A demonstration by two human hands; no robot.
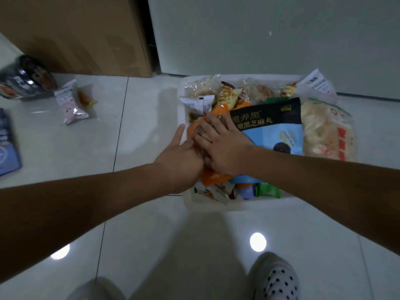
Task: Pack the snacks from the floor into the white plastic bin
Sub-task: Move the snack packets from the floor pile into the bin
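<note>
The white plastic bin (pixel 216 205) stands on the tiled floor, heaped with several snack packs. An orange snack pouch (pixel 218 112) lies at its left side. My right hand (pixel 220 144) presses flat on this pouch with fingers spread. My left hand (pixel 181 156) holds the pouch's left edge at the bin's rim; its fingers are partly hidden under my right hand. A black and blue bag (pixel 272 126) and a pale noodle pack (pixel 324 131) lie beside the pouch in the bin.
On the floor to the left lie a dark instant-noodle cup (pixel 26 77), a small pink and white snack pack (pixel 70 102), a little orange wrapped snack (pixel 85 98) and a blue pack (pixel 7 144). A cardboard box (pixel 82 33) stands behind. My slipper (pixel 277 280) is near.
</note>
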